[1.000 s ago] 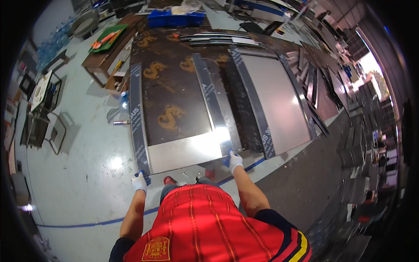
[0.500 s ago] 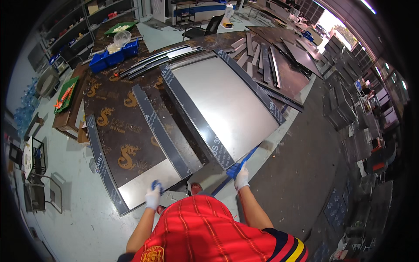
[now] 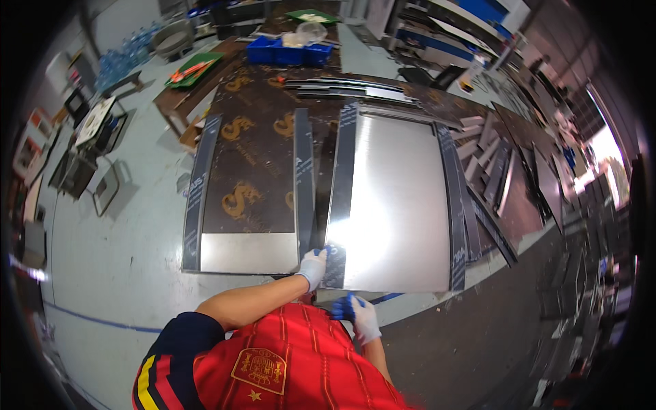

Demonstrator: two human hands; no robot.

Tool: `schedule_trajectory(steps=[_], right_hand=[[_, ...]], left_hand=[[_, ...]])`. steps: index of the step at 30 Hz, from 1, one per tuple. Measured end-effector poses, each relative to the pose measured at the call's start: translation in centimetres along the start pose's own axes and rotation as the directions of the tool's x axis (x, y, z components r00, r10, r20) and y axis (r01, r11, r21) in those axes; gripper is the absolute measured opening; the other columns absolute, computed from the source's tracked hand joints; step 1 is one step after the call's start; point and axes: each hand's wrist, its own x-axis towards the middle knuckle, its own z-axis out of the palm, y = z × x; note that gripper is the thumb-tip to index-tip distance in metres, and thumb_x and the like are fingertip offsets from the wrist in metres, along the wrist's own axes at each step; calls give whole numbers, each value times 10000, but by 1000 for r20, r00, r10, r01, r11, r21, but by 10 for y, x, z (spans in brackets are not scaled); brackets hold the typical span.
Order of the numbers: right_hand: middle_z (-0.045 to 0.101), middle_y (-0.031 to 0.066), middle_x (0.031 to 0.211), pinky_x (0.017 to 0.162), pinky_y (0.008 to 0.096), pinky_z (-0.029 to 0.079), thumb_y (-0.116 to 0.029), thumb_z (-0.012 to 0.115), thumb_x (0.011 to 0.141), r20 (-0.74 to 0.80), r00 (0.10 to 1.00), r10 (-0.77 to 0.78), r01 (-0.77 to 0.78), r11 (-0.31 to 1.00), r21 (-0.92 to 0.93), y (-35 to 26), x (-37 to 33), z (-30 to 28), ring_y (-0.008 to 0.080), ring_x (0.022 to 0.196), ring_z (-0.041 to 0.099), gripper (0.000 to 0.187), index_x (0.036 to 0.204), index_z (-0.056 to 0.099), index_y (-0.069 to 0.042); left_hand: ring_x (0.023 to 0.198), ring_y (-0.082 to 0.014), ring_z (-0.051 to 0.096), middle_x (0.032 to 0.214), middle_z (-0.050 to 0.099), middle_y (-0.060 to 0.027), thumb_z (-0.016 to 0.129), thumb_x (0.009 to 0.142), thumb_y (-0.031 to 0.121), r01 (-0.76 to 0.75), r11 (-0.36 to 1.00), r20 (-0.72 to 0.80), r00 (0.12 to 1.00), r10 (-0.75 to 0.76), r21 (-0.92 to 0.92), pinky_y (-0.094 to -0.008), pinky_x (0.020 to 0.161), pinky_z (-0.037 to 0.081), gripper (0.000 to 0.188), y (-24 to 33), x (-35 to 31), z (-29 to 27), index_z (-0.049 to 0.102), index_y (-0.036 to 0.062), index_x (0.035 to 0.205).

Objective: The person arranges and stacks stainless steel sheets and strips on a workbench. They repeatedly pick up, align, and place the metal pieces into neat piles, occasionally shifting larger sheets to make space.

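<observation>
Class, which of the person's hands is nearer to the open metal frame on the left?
Left. The left hand is beside the near right corner of the open metal frame; the right hand is farther right, on the near side of the solid metal panel.

Touches a silver, dark-edged rectangular metal panel (image 3: 417,198), right of centre, at its lower left with the white-and-blue gloved left hand (image 3: 313,268); holds the likewise gloved right hand (image 3: 364,320) just below. Shows a dark-and-silver U-shaped metal frame (image 3: 249,253), left of centre, on a brown, gold-printed worktop (image 3: 266,167).
</observation>
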Motion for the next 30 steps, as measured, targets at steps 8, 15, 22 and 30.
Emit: schedule_trajectory(steps=[8, 15, 22, 30], right_hand=[[771, 109, 1103, 948, 381, 565, -259, 624, 1174, -591, 684, -427, 55, 838, -542, -69, -10, -187, 203, 1022, 693, 376, 1250, 713, 99], [801, 129, 1168, 897, 388, 578, -429, 534, 1212, -372, 928, 1, -114, 952, -283, -34, 23, -213, 220, 959, 705, 598, 1303, 719, 133], [817, 200, 1181, 917, 414, 598, -449, 579, 1180, -607, 768, -204, -113, 890, -442, -28, 23, -155, 258, 998, 756, 617, 1250, 758, 137], [821, 174, 1140, 855, 402, 588, -368, 591, 1179, -509, 813, -283, -13, 865, -501, -51, 31, -44, 255, 941, 746, 527, 1220, 765, 128]], left_hand=[[1173, -548, 710, 1200, 762, -340, 604, 1109, 497, 0, 973, -307, 949, 73, 232, -599, 1020, 571, 529, -24, -13, -122, 745, 2, 1234], [1155, -536, 715, 1278, 752, -294, 563, 1133, 443, -24, 926, -303, 942, 147, 376, -594, 1025, 567, 441, -52, -21, -158, 740, 57, 1255], [1101, -512, 737, 1220, 772, -270, 590, 1114, 439, -63, 895, -376, 892, 249, 442, -583, 970, 584, 418, -58, -40, -174, 747, 62, 1206], [977, -504, 734, 977, 769, -255, 662, 1086, 415, -39, 961, -628, 750, 208, 272, -585, 867, 575, 396, -103, -39, -269, 776, 44, 1011]])
